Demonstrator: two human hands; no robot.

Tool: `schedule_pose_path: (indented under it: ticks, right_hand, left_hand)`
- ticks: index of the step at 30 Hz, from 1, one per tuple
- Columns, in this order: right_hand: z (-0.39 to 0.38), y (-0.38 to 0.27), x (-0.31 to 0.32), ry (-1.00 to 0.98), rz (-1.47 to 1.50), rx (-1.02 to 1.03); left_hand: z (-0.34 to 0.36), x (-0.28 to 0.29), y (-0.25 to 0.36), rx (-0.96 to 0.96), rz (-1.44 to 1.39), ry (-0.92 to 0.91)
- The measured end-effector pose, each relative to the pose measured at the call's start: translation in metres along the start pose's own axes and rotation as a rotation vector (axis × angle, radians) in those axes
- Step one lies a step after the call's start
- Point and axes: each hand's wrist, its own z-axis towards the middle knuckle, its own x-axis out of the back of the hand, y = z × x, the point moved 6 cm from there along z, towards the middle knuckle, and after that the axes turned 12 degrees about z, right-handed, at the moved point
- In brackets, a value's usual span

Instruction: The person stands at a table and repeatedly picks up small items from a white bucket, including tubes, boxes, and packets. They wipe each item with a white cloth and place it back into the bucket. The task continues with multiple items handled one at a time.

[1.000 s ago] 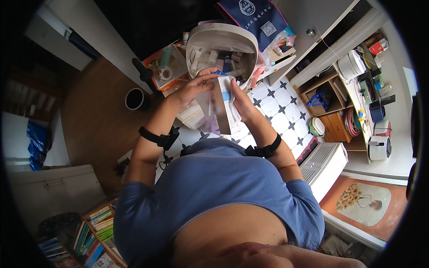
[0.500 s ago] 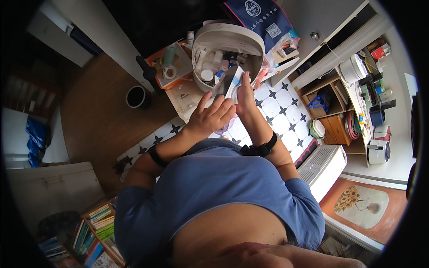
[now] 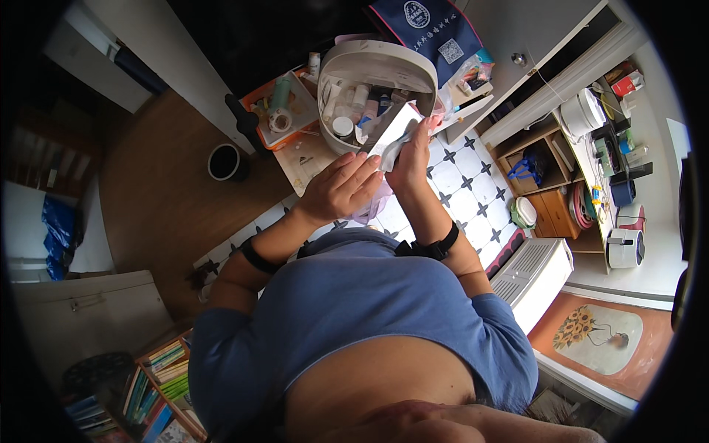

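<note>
A white box (image 3: 393, 131) with a flat, tilted top is between my hands, in front of a cream storage case with a raised lid (image 3: 380, 57). My right hand (image 3: 410, 159) is closed round its right side, and pale crinkled wrapping or paper (image 3: 392, 156) shows by the fingers. My left hand (image 3: 341, 184) has its fingers together against the box's near left end; its thumb is hidden. Inside the case stand several bottles and a white-lidded jar (image 3: 343, 126), partly covered by the box.
Left of the case sits an orange-rimmed tray (image 3: 299, 122) with a green bottle and a tape roll. A dark blue bag (image 3: 436, 37) lies behind. A black bin (image 3: 225, 162) stands on the wood floor; a white appliance (image 3: 528, 284) is at right.
The box has turned so its broad white face shows, and it has tilted toward the right. My right hand has moved slightly right; my left fingers have drawn together against the box.
</note>
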Motion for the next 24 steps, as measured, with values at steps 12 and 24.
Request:
schedule_pose_path:
  ticks: [12, 24]
  right_hand:
    - [0.014, -0.02, 0.012, -0.4, -0.364, -0.195]
    - [0.008, -0.015, 0.003, -0.367, 0.744, -0.477]
  left_hand:
    - [-0.006, 0.009, -0.044, 0.332, -0.723, -0.025]
    - [-0.046, -0.035, -0.031, 0.734, -0.923, 0.021]
